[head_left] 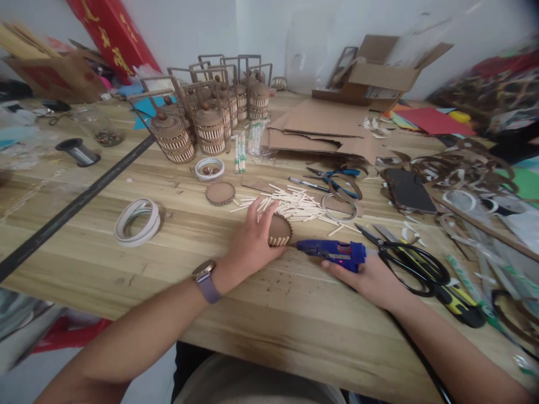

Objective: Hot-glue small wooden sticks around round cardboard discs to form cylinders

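My left hand (252,244), with a watch on its wrist, curls round the near-left edge of a round cardboard base (281,229). This base has a ridged rim, and a few short pale sticks (278,241) stand along its near side. My right hand (374,280) is wrapped round a blue hot glue gun (334,252) with a small red light. Its nozzle points left, close to the base's near-right rim; I cannot tell whether it touches. A pile of pale sticks (297,203) lies just behind the base. Another round cardboard piece (219,193) rests farther left.
Several small cardboard lanterns (210,132) with handles stand at the back. White tape rolls (137,221) lie left, near a wire spool (78,152). Black-handled scissors (410,266) and a yellow-black cutter (458,306) lie right of the glue gun. Blue-handled pliers (337,175) lie behind.
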`<state>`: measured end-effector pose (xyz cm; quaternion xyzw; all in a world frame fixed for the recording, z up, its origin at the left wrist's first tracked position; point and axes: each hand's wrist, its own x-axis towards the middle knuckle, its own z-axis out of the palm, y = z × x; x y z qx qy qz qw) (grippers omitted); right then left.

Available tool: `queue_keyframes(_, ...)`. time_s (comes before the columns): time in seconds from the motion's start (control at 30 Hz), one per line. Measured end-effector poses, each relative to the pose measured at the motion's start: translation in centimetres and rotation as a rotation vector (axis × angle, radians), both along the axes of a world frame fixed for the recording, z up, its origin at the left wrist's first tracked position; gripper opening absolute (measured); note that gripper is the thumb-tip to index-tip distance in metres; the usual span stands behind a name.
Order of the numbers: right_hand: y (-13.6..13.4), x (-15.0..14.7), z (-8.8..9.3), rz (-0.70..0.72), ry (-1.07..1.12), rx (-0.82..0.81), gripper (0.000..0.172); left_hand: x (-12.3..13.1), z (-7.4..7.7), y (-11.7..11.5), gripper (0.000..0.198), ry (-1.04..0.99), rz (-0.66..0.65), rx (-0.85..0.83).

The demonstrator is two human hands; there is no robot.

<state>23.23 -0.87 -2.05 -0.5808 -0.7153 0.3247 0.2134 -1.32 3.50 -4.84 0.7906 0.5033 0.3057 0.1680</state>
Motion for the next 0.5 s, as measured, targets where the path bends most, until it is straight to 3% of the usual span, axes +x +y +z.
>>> queue_keyframes(0.5,-0.01,-0.64,0.2,0.035,-0.035,0.07,0.03,-0.07,-0.02,-0.06,0.099,-0.015,-0.013,0.0)
